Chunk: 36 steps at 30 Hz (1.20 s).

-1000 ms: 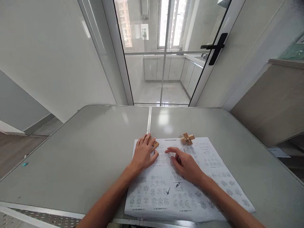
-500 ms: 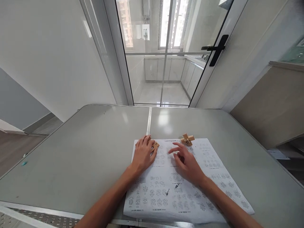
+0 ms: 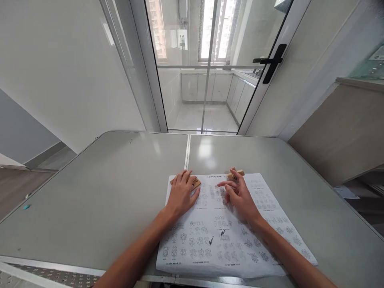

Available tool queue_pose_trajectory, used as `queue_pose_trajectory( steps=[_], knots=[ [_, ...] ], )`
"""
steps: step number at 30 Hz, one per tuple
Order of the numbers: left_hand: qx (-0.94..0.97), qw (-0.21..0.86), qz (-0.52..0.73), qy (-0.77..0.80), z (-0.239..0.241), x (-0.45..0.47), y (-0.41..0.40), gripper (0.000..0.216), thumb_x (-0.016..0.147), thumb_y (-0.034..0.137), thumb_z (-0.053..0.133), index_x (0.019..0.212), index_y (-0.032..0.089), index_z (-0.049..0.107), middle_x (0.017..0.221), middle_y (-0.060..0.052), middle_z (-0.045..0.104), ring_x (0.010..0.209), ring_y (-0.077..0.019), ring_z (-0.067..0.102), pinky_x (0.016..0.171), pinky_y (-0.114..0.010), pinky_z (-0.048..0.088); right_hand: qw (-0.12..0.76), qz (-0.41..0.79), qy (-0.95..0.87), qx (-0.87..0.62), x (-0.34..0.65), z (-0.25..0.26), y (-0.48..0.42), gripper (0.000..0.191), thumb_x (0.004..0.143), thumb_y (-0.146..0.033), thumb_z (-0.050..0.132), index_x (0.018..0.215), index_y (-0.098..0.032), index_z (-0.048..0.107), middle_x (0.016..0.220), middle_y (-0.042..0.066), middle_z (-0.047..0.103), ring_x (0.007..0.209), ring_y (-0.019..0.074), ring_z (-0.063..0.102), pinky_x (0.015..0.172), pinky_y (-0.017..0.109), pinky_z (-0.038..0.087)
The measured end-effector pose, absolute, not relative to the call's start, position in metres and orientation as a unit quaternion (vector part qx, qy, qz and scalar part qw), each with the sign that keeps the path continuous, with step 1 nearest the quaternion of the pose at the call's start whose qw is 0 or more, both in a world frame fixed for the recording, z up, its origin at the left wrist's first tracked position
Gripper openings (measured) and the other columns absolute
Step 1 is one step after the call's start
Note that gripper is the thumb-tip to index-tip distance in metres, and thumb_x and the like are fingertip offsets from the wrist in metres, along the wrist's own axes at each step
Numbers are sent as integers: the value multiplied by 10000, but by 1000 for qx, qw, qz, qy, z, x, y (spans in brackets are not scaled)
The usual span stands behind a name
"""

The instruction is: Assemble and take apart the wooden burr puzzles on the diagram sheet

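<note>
A large white printed sheet (image 3: pixel 207 256) with rows of small line diagrams lies at the table's near side. My left hand (image 3: pixel 181 192) rests with fingers spread near the sheet's top left corner, over flat wooden pieces (image 3: pixel 196 183) that carry dark marks and are partly covered. Above the sheet my right hand (image 3: pixel 238 196) is raised, its index finger stretched toward the upper middle and other fingers loosely bent. Behind the right fingers, at the sheet's top edge, sits an assembled wooden block puzzle (image 3: pixel 239 173), partly hidden. The right hand holds nothing I can see.
The grey table (image 3: pixel 105 200) has a seam down its middle. A small teal bit (image 3: pixel 27 207) lies near its left edge. Beyond the far edge stands a glass door with a black handle (image 3: pixel 272 63). A wooden cabinet (image 3: pixel 339 132) is at the right.
My right hand has moved slightly right and upward, and now covers part of the block puzzle. My left hand stays over the flat wooden pieces. The view has shifted a little.
</note>
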<state>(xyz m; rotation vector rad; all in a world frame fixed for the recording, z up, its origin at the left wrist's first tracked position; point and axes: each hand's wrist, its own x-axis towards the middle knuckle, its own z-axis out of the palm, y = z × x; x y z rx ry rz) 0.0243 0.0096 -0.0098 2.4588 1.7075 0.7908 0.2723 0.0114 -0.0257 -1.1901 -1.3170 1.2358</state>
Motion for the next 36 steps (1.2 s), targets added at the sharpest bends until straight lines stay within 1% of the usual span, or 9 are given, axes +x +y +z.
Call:
queue_pose_trajectory(
  steps=[6, 10, 13, 16, 20, 24, 28, 33, 36],
  knots=[
    [830, 34, 282, 481, -7, 33, 4, 292, 1005, 259, 610, 1297, 258, 620, 1454, -106, 624, 1423, -329, 529, 1165, -569, 483, 486, 533, -502, -477, 273, -25, 14, 720, 957, -514, 684, 1546, -328, 313, 1135, 49, 744, 553, 129, 629, 449, 267, 491],
    [869, 51, 278, 407, -4, 35, 1, 249, 1013, 257, 606, 1260, 257, 640, 1416, -103, 645, 1377, -302, 557, 1141, -515, 512, 485, 543, -483, -487, 273, -17, 15, 706, 944, -504, 703, 1504, -315, 319, 1150, 72, 734, 676, 186, 709, 456, 269, 512],
    [888, 61, 268, 368, -1, 37, -1, 230, 1014, 245, 603, 1238, 267, 650, 1394, -92, 657, 1343, -289, 583, 1118, -488, 531, 490, 547, -455, -503, 275, -11, 17, 652, 924, -457, 728, 1456, -317, 377, 1161, 84, 714, 778, 220, 735, 491, 279, 537],
    [890, 71, 267, 362, 2, 38, -1, 222, 1011, 238, 603, 1222, 278, 660, 1370, -85, 667, 1316, -285, 604, 1103, -490, 542, 503, 531, -447, -514, 276, -11, 19, 575, 901, -428, 741, 1391, -308, 466, 1086, 67, 683, 849, 230, 711, 522, 278, 544],
    [883, 80, 276, 370, 2, 38, -1, 198, 1022, 243, 594, 1204, 277, 662, 1360, -82, 674, 1309, -276, 614, 1115, -491, 537, 499, 493, -504, -504, 275, -19, 20, 379, 895, -418, 724, 1217, -281, 580, 912, 15, 622, 760, 194, 619, 533, 270, 508],
    [866, 99, 295, 391, 3, 39, 0, 201, 1034, 271, 591, 1227, 274, 646, 1340, -84, 685, 1280, -278, 635, 1100, -486, 539, 490, 486, -541, -481, 273, -18, 16, 274, 925, -440, 706, 1111, -268, 599, 854, 2, 618, 674, 161, 549, 553, 269, 463],
    [830, 155, 341, 414, 6, 40, -2, 350, 1023, 339, 642, 1356, 263, 567, 1348, -103, 675, 1270, -280, 642, 1101, -483, 538, 461, 559, -546, -422, 273, -5, 10, 293, 952, -528, 688, 1029, -264, 588, 700, -40, 546, 596, 145, 475, 556, 274, 412],
    [781, 286, 367, 416, 9, 43, -7, 693, 923, 437, 780, 1508, 272, 446, 1431, -127, 636, 1244, -295, 666, 1049, -470, 579, 400, 641, -550, -356, 274, 2, 4, 422, 937, -654, 678, 933, -251, 552, 630, -50, 540, 536, 133, 450, 557, 281, 382],
    [766, 358, 356, 398, 11, 43, -9, 737, 885, 443, 820, 1512, 268, 474, 1443, -126, 646, 1280, -308, 657, 1073, -469, 565, 364, 682, -551, -314, 274, -1, 2, 460, 926, -691, 682, 914, -251, 545, 596, -56, 538, 503, 122, 433, 540, 273, 370]
  ],
)
